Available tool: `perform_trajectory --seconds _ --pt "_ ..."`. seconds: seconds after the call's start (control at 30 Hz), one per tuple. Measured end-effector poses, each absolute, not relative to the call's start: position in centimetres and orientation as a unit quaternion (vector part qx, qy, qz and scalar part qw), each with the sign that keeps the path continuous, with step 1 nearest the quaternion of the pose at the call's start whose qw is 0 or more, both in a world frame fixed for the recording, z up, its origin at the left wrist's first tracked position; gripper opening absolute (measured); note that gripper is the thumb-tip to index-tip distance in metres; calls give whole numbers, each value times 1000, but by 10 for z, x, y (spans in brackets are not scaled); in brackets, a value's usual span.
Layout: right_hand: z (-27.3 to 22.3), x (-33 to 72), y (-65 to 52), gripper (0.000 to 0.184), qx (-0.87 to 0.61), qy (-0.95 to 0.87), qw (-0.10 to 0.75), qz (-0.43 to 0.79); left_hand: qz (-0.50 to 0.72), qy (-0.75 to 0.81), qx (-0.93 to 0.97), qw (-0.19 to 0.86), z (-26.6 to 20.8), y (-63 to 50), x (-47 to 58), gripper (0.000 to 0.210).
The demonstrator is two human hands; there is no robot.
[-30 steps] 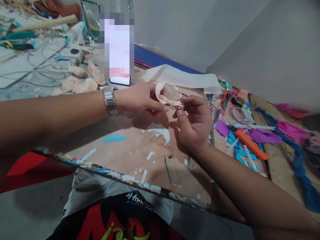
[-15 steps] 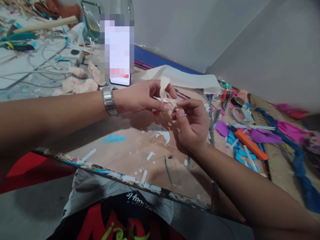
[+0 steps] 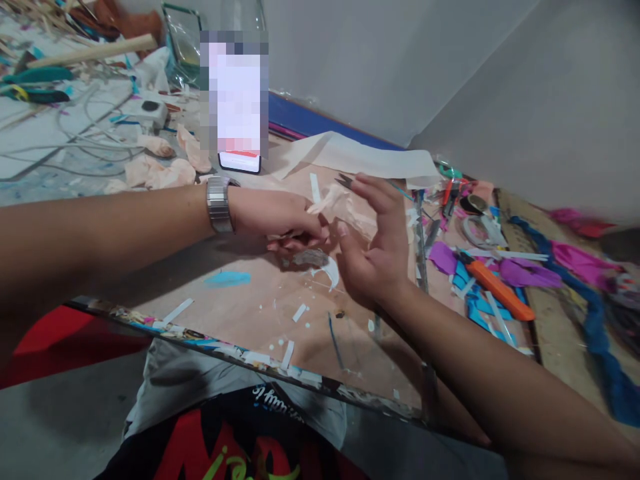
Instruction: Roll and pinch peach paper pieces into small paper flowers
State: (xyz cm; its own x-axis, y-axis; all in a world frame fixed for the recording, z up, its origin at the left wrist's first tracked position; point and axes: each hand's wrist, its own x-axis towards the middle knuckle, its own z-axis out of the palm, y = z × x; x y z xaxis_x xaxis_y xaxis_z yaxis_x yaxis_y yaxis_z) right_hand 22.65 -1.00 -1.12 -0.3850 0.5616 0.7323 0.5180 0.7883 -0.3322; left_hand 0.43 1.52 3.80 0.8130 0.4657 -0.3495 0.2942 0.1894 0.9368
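Observation:
My left hand (image 3: 287, 217), with a metal-band watch (image 3: 219, 205) at its wrist, is low over the table with its fingers curled under. What lies inside those fingers is hidden. A crumpled pale peach crepe-paper piece (image 3: 340, 200) is beside its knuckles, its twisted end near them; I cannot tell whether the hand touches it. My right hand (image 3: 377, 240) is to the right of the paper, thumb and fingers apart. Two dark pointed tips (image 3: 344, 181) show by its fingertips, the rest of that tool hidden. White glue-like smears (image 3: 327, 272) are below the left hand.
A lit phone (image 3: 240, 161) stands behind my left wrist. More peach paper pieces (image 3: 160, 172) and a charger (image 3: 150, 113) with cables are at left. White paper sheet (image 3: 360, 155) lies at the back. An orange cutter (image 3: 500, 290), tape roll (image 3: 475, 230) and coloured scraps are at right.
My hands have parted from the crepe-paper piece they both pinched. My left hand has turned down with curled fingers. My right hand's fingers have lifted and spread; dark tips now show beside them.

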Motion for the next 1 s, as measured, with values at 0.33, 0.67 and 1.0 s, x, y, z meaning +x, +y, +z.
perform_trajectory --seconds 0.33,0.67,1.0 --pt "-12 226 -15 36 -277 -882 382 15 -33 287 636 716 39 12 1 24" --pt "-14 228 -6 9 -396 -806 440 16 177 334 624 684 29 25 7 8" --pt "-11 226 -14 29 -392 -828 401 18 255 327 702 579 25 25 9 9"
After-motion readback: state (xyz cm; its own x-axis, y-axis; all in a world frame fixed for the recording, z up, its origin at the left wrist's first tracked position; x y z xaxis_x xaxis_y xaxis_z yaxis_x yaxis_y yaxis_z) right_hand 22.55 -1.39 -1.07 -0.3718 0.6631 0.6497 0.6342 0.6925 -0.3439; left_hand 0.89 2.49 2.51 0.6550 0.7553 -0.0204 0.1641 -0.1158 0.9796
